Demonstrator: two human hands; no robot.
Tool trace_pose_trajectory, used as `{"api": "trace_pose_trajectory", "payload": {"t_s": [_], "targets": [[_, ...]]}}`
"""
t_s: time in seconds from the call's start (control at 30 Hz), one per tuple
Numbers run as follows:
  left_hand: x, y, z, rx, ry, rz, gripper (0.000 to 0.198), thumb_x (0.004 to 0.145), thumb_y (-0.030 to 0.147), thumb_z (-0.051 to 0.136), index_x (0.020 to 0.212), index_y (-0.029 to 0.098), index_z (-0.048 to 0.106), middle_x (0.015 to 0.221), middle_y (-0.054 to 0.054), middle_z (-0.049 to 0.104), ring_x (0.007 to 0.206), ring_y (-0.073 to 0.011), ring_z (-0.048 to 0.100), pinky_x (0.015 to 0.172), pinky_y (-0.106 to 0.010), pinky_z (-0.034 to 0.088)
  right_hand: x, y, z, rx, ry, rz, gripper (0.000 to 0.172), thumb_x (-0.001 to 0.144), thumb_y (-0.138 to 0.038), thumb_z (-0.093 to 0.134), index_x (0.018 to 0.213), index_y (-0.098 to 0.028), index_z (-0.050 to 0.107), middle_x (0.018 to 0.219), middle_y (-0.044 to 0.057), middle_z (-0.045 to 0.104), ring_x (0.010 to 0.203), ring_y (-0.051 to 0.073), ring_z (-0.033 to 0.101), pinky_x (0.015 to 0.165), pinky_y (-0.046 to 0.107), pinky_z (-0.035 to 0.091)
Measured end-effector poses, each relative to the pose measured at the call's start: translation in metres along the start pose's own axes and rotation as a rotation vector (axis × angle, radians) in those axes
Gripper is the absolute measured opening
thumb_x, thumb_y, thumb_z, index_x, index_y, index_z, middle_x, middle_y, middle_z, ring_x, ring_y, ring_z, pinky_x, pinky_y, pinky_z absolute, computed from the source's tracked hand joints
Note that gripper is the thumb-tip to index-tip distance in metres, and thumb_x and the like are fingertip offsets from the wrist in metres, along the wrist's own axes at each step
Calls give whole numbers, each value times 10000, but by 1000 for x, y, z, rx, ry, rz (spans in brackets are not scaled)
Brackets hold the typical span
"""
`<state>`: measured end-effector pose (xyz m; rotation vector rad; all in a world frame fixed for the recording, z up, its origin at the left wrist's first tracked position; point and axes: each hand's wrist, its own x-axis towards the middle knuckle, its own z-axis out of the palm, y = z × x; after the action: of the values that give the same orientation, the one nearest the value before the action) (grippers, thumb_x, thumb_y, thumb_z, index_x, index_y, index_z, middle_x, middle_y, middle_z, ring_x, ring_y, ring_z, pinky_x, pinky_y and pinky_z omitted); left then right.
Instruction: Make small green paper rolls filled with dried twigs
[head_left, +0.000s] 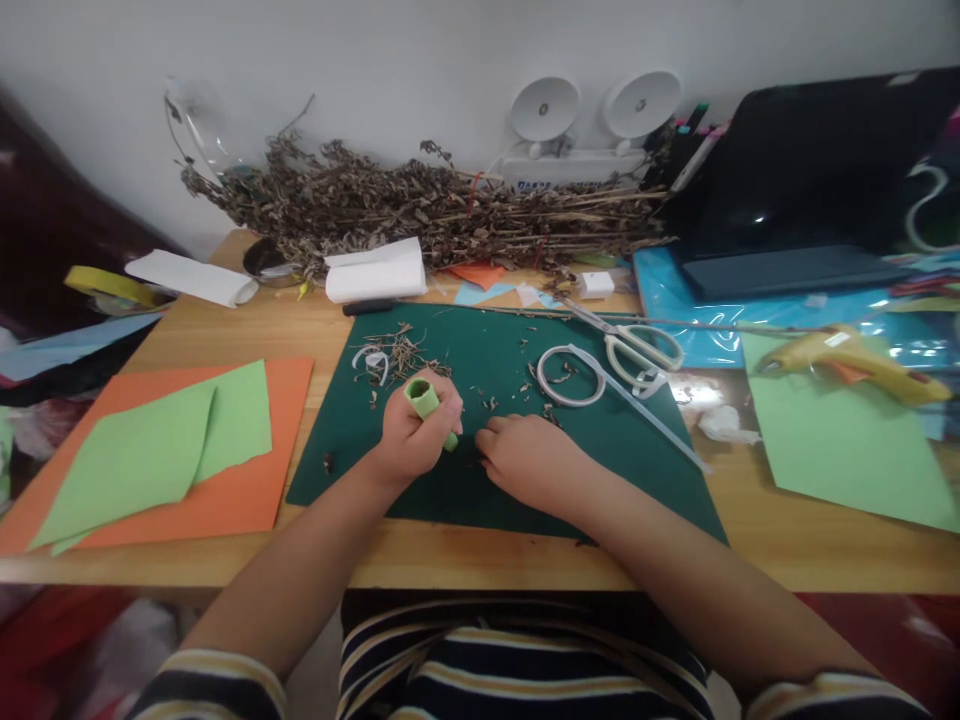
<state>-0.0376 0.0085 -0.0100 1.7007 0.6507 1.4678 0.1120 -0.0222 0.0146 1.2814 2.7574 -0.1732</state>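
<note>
Left hand (411, 432) wrapped around one green paper tube (424, 400) over one dark-green cutting mat (427, 490), right hand (534, 455) half-curled nearby, its grasp hidden, one pale ring (543, 364), one pair of scissors (639, 350), one yellow glue gun (851, 362).

The light wooden desk (480, 562) bears a dark green mat (480, 340) at its middle, an orange sheet (255, 492) to the left and crumpled clear plastic (724, 425) just right of the mat. Further back lie two white rolls (375, 275), with dried plants (420, 210) behind them.
</note>
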Motion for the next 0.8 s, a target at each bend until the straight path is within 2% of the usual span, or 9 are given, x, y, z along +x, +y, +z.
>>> {"api": "trace_pose_trajectory", "payload": {"t_s": [0.23, 0.3, 0.4, 0.43, 0.5, 0.57, 0.63, 0.7, 0.8], "targets": [[-1, 0, 2, -17, -16, 17, 132, 768, 180, 462, 639, 167, 438, 495, 48, 451, 437, -68, 453, 465, -229, 394, 1, -22, 4, -35, -41, 26, 206, 740, -56, 364, 817, -98, 550, 729, 113, 562, 651, 224, 572, 459, 272, 360], [-1, 0, 2, -6, -19, 19, 136, 766, 188, 466, 635, 166, 439, 496, 46, 451, 438, -69, 453, 472, -231, 398, 2, -18, 3, -15, -41, 5, 204, 739, -63, 371, 827, -100, 551, 732, 110, 566, 644, 207, 570, 456, 255, 345], [-2, 3, 2, 9, -18, 5, 148, 772, 219, 458, 636, 166, 435, 498, 42, 449, 439, -72, 454, 479, -233, 400, -2, 4, -6, 121, 9, -23, 155, 750, -118, 394, 788, -128, 544, 738, 71, 572, 603, 156, 546, 463, 231, 326], [-2, 5, 2, 9, -34, 2, 154, 776, 231, 452, 637, 167, 433, 501, 39, 450, 442, -74, 454, 481, -234, 400, -4, 12, -11, 212, 65, 0, 134, 756, -146, 403, 765, -136, 536, 740, 56, 570, 601, 138, 532, 477, 225, 328], [-2, 11, 3, 16, -125, 7, 156, 779, 244, 444, 642, 170, 430, 514, 27, 463, 464, -83, 463, 491, -238, 399, -10, 27, -21, 460, 267, 40, 78, 743, -162, 432, 732, -151, 509, 725, 23, 551, 629, 110, 500, 529, 216, 344], [-3, 18, 5, 45, -275, 29, 154, 776, 236, 442, 637, 173, 423, 532, 8, 487, 497, -96, 474, 506, -246, 396, -16, 33, -31, 771, 467, 43, 53, 746, -181, 441, 711, -158, 475, 658, -10, 499, 581, 79, 447, 528, 204, 342], [-4, 26, 8, 64, -407, 54, 152, 778, 222, 431, 635, 177, 410, 537, -3, 503, 504, -101, 474, 510, -247, 392, -18, 30, -36, 1111, 585, 3, 75, 752, -218, 446, 700, -164, 450, 609, -34, 444, 525, 61, 392, 494, 195, 329], [-7, 29, 11, 70, -436, 52, 139, 778, 216, 430, 646, 178, 409, 527, -2, 510, 495, -101, 473, 499, -243, 388, -15, 21, -38, 1408, 604, -60, 89, 740, -238, 467, 692, -166, 443, 604, -42, 428, 507, 53, 375, 473, 190, 317], [-13, 28, 13, 131, -305, -35, 88, 770, 197, 460, 685, 173, 453, 510, 11, 515, 481, -99, 491, 481, -229, 394, -5, 9, -35, 1679, 509, -111, 98, 709, -232, 507, 673, -162, 449, 601, -45, 440, 495, 44, 382, 461, 183, 302]]}}
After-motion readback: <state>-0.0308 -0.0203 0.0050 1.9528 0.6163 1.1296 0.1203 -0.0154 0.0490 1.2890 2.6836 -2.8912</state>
